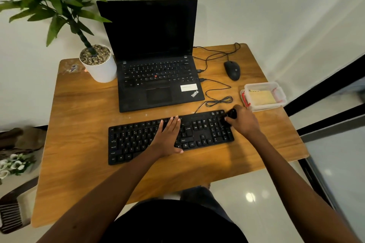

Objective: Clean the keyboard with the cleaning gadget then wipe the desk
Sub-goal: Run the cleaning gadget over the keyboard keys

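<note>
A black keyboard [138,140] lies across the middle of the wooden desk [79,154]. My left hand [167,136] rests flat on the keys near the keyboard's middle, fingers straight. My right hand [244,122] grips a small black cleaning gadget [231,114] and holds it against the number pad at the keyboard's far right corner. Most of the gadget is hidden by my fingers. A clear plastic box [276,89] with a yellow cloth [261,97] inside stands at the desk's right edge.
An open black laptop [158,85] sits behind the keyboard. A white potted plant [98,65] stands at the back left, a black mouse [232,70] at the back right. Cables [218,92] loop between laptop and box. A chair [13,213] is at the lower left.
</note>
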